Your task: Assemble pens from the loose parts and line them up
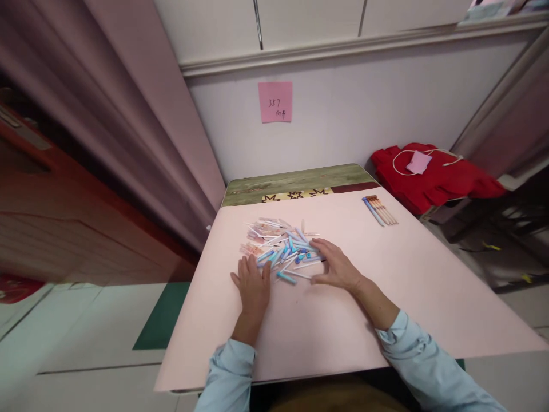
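Note:
A loose pile of pen parts (283, 246) lies on the pink-covered table, with blue and teal pieces, thin white sticks like refills, and pale clear pieces toward the back left. At its near left edge rests my left hand (252, 283), palm down, with fingers apart and no pen in them. My right hand (338, 269) curves along the right edge, thumb and fingers spread wide, close to a white stick and the blue pieces. A teal piece (286, 278) lies at the front of the pile between both hands. Contact with single pieces is hard to make out.
A row of pens (381, 210), one blue and several beige with brown ends, lies at the table's back right. Beyond it, red cloth (433, 177) carries a white cable. A pink note (275, 102) hangs on the wall. A curtain (141, 86) borders the left.

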`<state>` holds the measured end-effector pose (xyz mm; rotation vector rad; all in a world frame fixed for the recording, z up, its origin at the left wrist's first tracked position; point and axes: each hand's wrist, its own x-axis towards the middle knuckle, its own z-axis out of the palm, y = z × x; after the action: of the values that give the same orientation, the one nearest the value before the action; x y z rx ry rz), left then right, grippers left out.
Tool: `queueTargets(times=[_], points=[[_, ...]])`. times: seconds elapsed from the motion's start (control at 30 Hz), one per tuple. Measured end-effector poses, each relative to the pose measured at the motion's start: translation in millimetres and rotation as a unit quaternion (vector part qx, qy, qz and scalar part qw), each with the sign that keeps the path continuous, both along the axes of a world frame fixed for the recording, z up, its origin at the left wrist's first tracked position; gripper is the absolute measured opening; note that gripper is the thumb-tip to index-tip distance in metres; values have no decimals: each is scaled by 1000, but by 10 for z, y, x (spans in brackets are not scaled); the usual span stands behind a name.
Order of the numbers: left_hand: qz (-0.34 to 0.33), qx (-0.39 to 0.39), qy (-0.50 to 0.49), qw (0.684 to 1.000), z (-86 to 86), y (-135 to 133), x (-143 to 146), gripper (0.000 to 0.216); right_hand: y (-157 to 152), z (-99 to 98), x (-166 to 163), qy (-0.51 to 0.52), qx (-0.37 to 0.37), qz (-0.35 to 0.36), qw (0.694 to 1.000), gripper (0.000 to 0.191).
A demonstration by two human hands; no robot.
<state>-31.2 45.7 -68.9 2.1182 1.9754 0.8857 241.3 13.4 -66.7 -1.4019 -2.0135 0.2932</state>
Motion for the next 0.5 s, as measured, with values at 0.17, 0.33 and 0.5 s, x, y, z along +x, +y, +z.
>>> queueTargets(times=[0.17, 0.33, 0.5], points=[[-69, 19, -60, 996, -45, -23, 69, 52, 6, -51, -107, -74, 2, 6, 997, 96], [-124, 40, -111, 985, 7, -97, 326, 40, 37, -60, -118, -38, 31, -19, 999, 43], [-113, 83, -122, 983, 129, -96, 200, 37, -18, -36, -111, 18, 49, -50, 997, 33]])
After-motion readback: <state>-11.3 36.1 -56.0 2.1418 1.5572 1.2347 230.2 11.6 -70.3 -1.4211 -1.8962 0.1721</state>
